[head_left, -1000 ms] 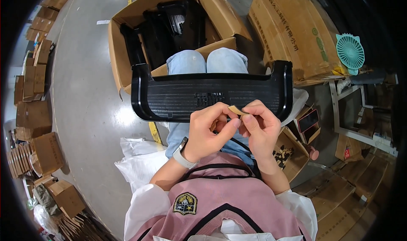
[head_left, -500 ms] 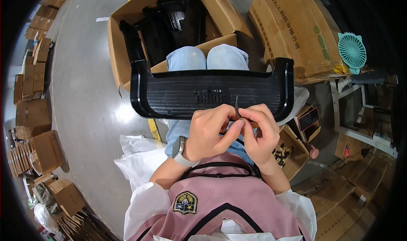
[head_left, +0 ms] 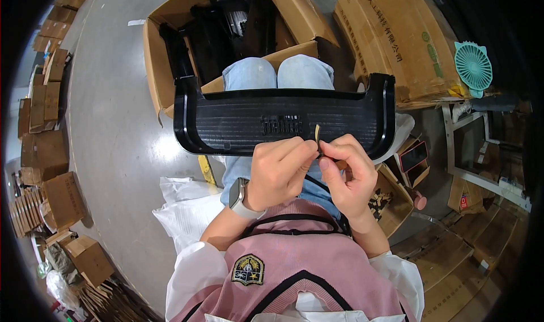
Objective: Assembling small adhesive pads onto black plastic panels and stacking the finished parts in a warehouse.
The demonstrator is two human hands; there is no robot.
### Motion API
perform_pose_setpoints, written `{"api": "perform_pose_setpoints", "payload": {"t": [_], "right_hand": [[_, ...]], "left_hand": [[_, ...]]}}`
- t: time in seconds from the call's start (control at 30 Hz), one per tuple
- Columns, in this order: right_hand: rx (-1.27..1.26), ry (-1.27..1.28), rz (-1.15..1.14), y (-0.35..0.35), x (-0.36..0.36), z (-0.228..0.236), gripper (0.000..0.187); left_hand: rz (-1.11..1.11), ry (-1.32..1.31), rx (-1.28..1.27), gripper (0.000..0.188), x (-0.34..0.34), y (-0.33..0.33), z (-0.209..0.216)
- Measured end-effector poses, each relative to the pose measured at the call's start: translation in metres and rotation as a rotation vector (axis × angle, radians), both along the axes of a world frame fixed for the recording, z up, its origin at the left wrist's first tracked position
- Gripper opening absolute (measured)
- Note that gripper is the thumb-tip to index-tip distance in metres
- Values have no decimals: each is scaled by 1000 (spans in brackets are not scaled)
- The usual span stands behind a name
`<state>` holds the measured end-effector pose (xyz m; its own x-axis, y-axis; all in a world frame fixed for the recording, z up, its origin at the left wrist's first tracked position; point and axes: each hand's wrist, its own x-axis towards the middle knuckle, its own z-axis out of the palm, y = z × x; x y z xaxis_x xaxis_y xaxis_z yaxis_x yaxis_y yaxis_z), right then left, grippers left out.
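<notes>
A black moulded plastic panel (head_left: 238,126) with raised ends and a small slotted area rests across my lap. Over its near edge, right of the middle, my left hand (head_left: 277,168) and my right hand (head_left: 351,177) meet at the fingertips. Both pinch a small thin strip (head_left: 317,131), dark with a pale face, which sticks up between them. A cardboard tray (head_left: 396,200) beside my right forearm holds several short strips (head_left: 379,202), black and pale, that look similar.
Ahead of my knees an open carton (head_left: 152,67) holds several black panels. A large carton (head_left: 391,33) stands at the far right with a teal fan-shaped object (head_left: 474,67). A phone (head_left: 413,156) leans in a small box. White sheeting (head_left: 181,206) lies at my left.
The strip has turned so its pale face now shows. My left fingers have closed up near its base, and my right thumb has drawn slightly away. The panel has shifted up a little.
</notes>
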<state>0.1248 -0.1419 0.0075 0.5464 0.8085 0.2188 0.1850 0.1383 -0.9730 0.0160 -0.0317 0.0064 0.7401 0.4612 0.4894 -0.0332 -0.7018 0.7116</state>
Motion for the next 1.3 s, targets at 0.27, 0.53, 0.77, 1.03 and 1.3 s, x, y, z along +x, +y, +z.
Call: {"api": "perform_pose_setpoints", "payload": {"t": [0.27,0.53,0.77,1.03,1.3], "right_hand": [[53,-317,-62,7,0,-4,24],[50,-390,-89,11,1,-7,25],[33,-62,83,8,12,-12,22],[-33,635,164,10,5,-32,18],[-138,421,-174,3,37,-38,7]], "left_hand": [[85,-38,-190,6,5,-8,-4],[117,-25,-214,6,7,-6,-5],[128,-5,-381,5,3,-6,-3],[10,-15,-630,3,-1,-1,-14],[385,-1,-512,2,-44,23,-37]]}}
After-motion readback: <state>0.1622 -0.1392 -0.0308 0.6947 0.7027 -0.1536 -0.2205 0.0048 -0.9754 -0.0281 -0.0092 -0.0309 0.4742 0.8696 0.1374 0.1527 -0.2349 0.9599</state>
